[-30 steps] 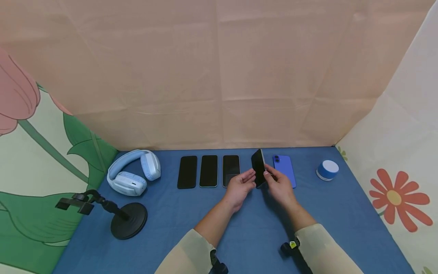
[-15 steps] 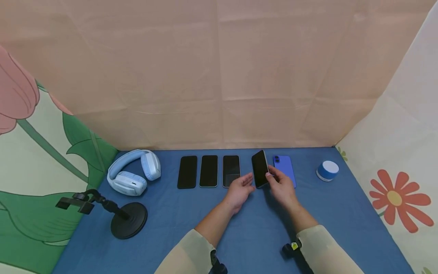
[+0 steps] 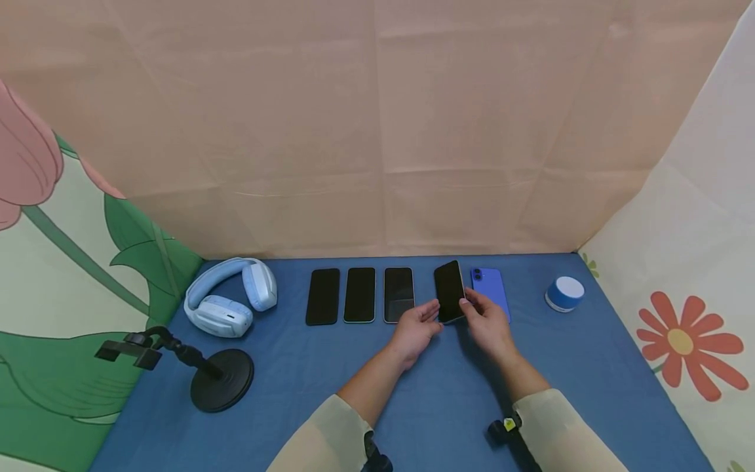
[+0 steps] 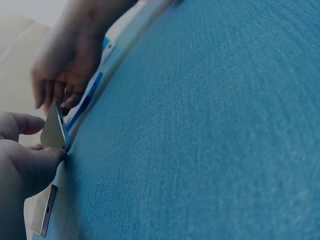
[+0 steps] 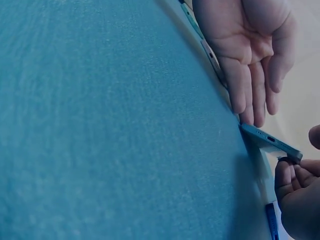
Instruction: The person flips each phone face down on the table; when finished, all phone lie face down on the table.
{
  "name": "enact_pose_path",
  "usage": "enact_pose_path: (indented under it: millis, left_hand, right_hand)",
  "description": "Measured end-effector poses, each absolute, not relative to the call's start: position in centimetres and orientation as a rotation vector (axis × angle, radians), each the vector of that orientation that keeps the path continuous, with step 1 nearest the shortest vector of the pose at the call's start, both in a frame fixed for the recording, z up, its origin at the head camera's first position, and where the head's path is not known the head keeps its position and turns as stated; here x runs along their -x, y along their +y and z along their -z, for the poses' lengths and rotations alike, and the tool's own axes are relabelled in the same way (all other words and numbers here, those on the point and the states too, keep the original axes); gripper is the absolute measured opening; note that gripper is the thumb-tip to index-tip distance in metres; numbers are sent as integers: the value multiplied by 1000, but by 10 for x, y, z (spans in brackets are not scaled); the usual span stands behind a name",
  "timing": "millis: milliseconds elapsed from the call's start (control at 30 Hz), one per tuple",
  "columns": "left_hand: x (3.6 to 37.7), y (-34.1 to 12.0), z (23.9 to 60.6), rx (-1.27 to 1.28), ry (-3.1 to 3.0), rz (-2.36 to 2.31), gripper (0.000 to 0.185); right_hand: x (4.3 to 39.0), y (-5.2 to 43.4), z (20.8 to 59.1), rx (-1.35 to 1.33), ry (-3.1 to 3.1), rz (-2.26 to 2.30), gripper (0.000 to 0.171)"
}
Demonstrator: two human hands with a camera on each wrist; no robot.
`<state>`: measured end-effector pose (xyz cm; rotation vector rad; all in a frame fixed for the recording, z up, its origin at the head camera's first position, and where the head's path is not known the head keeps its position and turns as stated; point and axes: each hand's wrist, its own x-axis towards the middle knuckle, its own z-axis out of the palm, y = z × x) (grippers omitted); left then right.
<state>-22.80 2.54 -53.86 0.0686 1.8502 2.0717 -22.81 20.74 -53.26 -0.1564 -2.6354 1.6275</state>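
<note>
At centre frame, a right hand point(image 3: 488, 326) pinches the raised edge of a dark phone point(image 3: 449, 291) while the left hand point(image 3: 416, 326), fingers relaxed and straight, steadies its other side. Lowering it slowly onto the blue counter point(image 3: 436, 393) should keep it clear of the purple phone point(image 3: 493, 288) alongside.
</note>
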Motion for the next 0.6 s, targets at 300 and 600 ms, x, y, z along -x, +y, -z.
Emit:
enact_pose_path:
  millis: [300,600]
  left_hand:
    - [227,24,537,-66,1852,-2068,61]
    - [227,18,537,-108,1865,-2066,61]
  right_hand:
    - [230,208,536,160,-2665,-1639,53]
    - [232,205,539,152,-2700,-1597,54]
